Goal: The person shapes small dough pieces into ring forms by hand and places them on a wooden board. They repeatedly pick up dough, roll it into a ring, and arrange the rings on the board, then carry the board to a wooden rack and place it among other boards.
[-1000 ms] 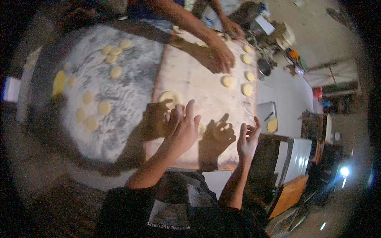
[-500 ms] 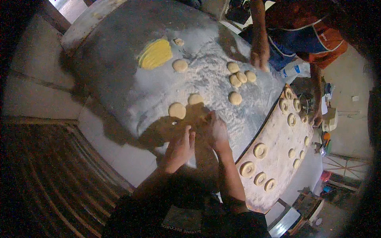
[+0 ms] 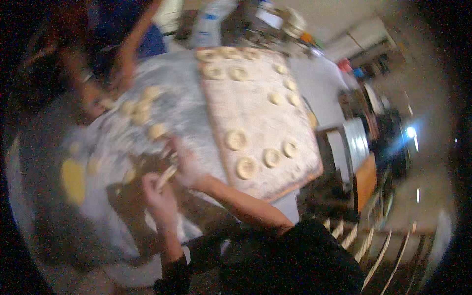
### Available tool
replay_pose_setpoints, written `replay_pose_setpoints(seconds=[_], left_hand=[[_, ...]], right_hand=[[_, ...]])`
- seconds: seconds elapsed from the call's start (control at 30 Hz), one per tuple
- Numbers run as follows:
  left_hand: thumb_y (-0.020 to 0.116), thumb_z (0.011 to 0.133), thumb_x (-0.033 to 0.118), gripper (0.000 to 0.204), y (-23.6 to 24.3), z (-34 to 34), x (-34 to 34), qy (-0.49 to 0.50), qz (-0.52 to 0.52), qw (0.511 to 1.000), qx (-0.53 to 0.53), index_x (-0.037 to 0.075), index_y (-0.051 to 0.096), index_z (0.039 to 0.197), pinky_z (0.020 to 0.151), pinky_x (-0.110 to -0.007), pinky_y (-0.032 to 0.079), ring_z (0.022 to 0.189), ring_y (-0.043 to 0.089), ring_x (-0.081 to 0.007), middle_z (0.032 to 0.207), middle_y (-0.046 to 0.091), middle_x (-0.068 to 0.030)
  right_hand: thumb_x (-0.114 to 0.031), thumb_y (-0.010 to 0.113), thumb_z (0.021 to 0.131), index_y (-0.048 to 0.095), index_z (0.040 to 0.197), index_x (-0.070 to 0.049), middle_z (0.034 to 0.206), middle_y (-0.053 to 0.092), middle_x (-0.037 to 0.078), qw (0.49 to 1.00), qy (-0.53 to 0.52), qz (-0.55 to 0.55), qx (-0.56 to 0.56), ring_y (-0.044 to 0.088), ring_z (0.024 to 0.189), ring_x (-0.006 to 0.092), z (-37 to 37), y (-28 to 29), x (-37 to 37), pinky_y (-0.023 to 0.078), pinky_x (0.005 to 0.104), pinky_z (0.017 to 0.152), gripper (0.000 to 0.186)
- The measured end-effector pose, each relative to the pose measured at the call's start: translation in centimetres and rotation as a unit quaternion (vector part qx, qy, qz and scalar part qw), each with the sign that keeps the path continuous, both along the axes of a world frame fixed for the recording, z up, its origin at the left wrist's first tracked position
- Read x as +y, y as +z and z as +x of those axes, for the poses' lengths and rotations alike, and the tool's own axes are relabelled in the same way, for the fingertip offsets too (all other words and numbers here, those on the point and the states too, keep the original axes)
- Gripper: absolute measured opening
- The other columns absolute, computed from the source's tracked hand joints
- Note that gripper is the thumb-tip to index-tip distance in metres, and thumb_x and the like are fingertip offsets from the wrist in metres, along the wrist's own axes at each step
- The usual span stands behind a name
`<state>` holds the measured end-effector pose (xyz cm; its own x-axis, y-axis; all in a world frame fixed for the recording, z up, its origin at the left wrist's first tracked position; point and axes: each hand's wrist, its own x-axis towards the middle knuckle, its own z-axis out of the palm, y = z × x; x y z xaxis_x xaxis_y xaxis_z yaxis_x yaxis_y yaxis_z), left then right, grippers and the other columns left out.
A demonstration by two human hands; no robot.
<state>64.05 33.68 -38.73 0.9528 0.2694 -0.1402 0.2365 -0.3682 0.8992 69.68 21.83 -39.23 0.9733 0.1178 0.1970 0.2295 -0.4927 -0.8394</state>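
Note:
My left hand [image 3: 161, 202] and my right hand [image 3: 189, 166] are close together above the floured table [image 3: 191, 115]. Between their closed fingers is a pale piece of dough [image 3: 167, 176], seen nearly edge-on and blurred. A round of dough [image 3: 157, 131] lies just beyond my right hand. Farther off is a cluster of several dough rounds [image 3: 140, 110]. Right of my hands, a flour-dusted board [image 3: 260, 110] bears several dough rings, among them a ring [image 3: 246, 168] at the near end and another ring [image 3: 236, 140] behind it.
Across the table at the far left, a co-worker's hands [image 3: 101, 101] are low over the surface, blurred. A yellow patch [image 3: 73, 181] lies on the table's left side. A white and blue bag [image 3: 209, 24] stands beyond the table. Slatted racking [image 3: 378, 250] is at the lower right.
The view has swung to the right, bringing the board to the middle. My hands, apart over the table before, now hold a dough piece between them. The co-worker's hands have come closer together.

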Motion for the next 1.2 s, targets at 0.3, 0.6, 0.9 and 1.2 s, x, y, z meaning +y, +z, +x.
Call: replay_pose_setpoints(seconds=[0.3,0.6,0.9,1.2], left_hand=[[0.054,0.089,0.030,0.034,-2.0,0.2,-12.9,-0.139,-0.352,0.914,-0.145,0.002,0.052,0.108,0.094,-0.037,0.040,0.106,0.048,-0.0232,0.110,0.050,-0.0126],[0.046,0.096,0.025,0.023,1.9,-1.3,-32.0,-0.229,-0.111,0.927,-0.274,0.004,0.052,0.104,0.069,-0.038,0.050,0.070,0.065,-0.0298,0.079,0.064,-0.0125],[0.044,0.097,0.017,0.019,4.9,-1.9,-42.3,-0.422,0.197,0.885,-0.006,0.000,0.053,0.100,0.067,-0.037,0.050,0.074,0.065,-0.0303,0.080,0.063,-0.0155],[0.045,0.095,0.014,0.019,5.2,-2.1,-45.6,-0.462,0.070,0.884,-0.011,0.003,0.049,0.111,0.068,-0.047,0.051,0.083,0.065,-0.0436,0.087,0.064,-0.0251]], right_hand=[[-0.017,0.057,0.088,0.041,0.135,-0.011,0.104,0.057,0.006,0.991,0.014,0.087,0.103,0.052,0.102,0.0154,-5.3,5.5,-15.8,0.040,0.0302,0.092,0.050],[-0.014,0.050,0.092,0.037,0.132,-0.008,0.074,0.059,0.003,0.863,-0.066,0.447,0.226,0.056,0.067,0.0123,-10.2,5.2,-32.0,0.045,0.0248,0.065,0.043],[-0.014,0.058,0.088,0.043,0.124,-0.004,0.059,0.054,-0.002,0.948,-0.168,0.263,0.059,0.051,0.053,0.0090,-11.9,2.6,-42.0,0.043,0.0230,0.051,0.040],[-0.044,0.045,0.094,0.036,0.133,-0.009,0.106,0.060,0.014,0.915,-0.133,0.364,0.109,0.059,0.081,0.0156,-12.9,2.4,-45.6,0.048,0.0277,0.067,0.054]])
